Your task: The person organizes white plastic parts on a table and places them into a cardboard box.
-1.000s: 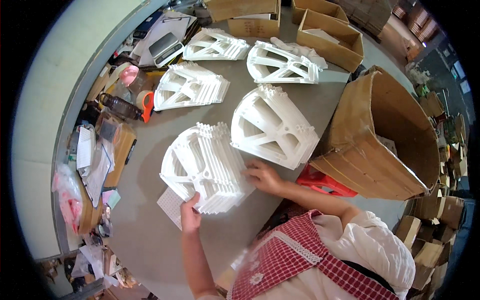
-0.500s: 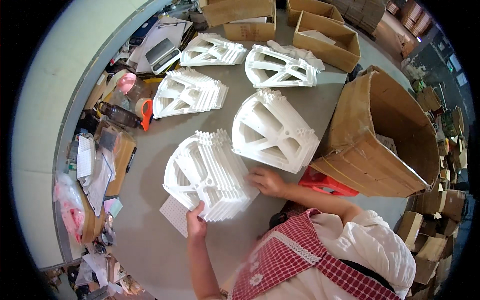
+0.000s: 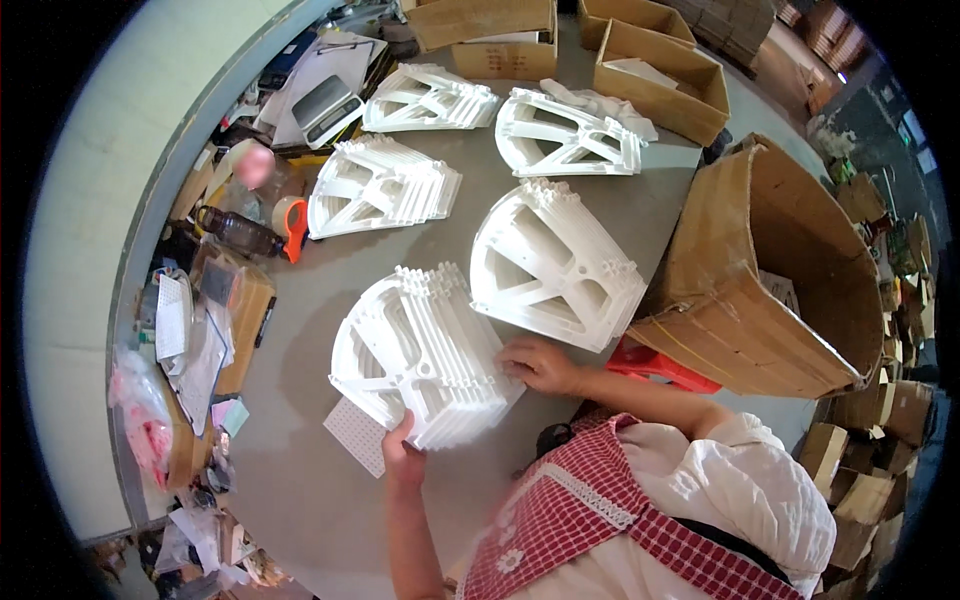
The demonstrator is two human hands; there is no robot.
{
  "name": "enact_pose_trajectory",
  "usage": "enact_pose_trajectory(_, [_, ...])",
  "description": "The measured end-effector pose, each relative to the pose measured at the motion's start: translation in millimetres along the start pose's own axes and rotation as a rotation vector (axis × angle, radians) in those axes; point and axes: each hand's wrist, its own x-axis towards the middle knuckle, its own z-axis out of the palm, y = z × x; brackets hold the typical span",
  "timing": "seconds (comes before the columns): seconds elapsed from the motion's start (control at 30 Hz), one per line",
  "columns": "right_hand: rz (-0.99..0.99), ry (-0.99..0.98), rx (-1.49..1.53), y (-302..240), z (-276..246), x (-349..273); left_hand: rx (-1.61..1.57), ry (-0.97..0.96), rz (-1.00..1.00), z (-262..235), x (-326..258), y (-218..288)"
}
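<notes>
The left hand (image 3: pixel 403 452) sits nearest the person, its grip closed on the near edge of the stack (image 3: pixel 420 352), thumb on top and fingers tucked under the bottom piece. The right hand (image 3: pixel 537 364) lies flat on the stack's right side, fingers together and pressed to the edges rather than wrapped round anything. The stack rests on the tabletop (image 3: pixel 300 500), partly over a white perforated sheet (image 3: pixel 357 435) that pokes out at its near-left corner.

The pieces look like thin moulded white plastic frames with spokes and open windows, so the stack is likely light for its bulk and stiff across each piece, though the small tabs along the rims may snap (a guess from their thinness). Smooth plastic on plastic would probably slide, so the pile wants holding from two opposite sides with a hand under the lowest piece, never by one spoke.

Beyond it lies a second stack (image 3: pixel 555 265), then three more farther off (image 3: pixel 380 187), with a large cardboard box (image 3: pixel 770 280) tipped open at the right and clutter along the left edge.

Compared with half a second before, the stack sits a little squarer, the left hand has slid up to clasp its edge, and the right hand has barely moved.
</notes>
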Motion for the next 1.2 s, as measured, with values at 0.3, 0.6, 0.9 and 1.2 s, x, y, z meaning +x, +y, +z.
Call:
enact_pose_trajectory(0.3, [0.014, -0.087, 0.112, 2.1, -14.0, 1.7, -0.003, -0.014, 0.042, -5.5, 0.0, -9.3])
enact_pose_trajectory(0.6, [0.118, 0.068, -0.056, -16.7, -0.6, -5.6, 0.397, 0.019, 0.027, 20.1, -17.2, 15.3])
enact_pose_trajectory(0.9, [0.114, -0.038, -0.156, 19.0, 2.4, -10.1, 0.367, 0.011, 0.005, 17.2, -14.5, 6.4])
enact_pose_trajectory(1.2, [-0.111, -0.006, -0.076, -29.8, -8.6, 4.1, 0.331, 0.036, 0.016, 20.2, -21.2, 7.8])
